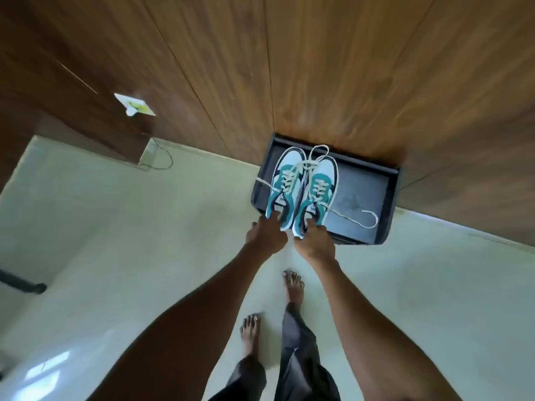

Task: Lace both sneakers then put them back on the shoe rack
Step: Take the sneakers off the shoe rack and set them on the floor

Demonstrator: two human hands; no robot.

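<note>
Two teal and white sneakers sit side by side, toes toward the wall, on the left part of a dark grey shoe rack (pixel 367 183). My left hand (pixel 266 234) grips the heel of the left sneaker (pixel 285 180). At the heel of the right sneaker (pixel 318 189), my right hand (pixel 314 241) has its fingers inside the collar. Both shoes carry cream laces. Loose lace ends loop past the toes, over the rack's left edge, and a long one (pixel 359 221) trails right across the rack top.
The rack stands against a brown wood-panelled wall (pixel 318 68) on a pale floor (pixel 144 227). My bare feet (pixel 293 287) stand just behind the rack. A wall socket with a cable (pixel 153 154) is at left, and a dark bar (pixel 23 283) lies at far left.
</note>
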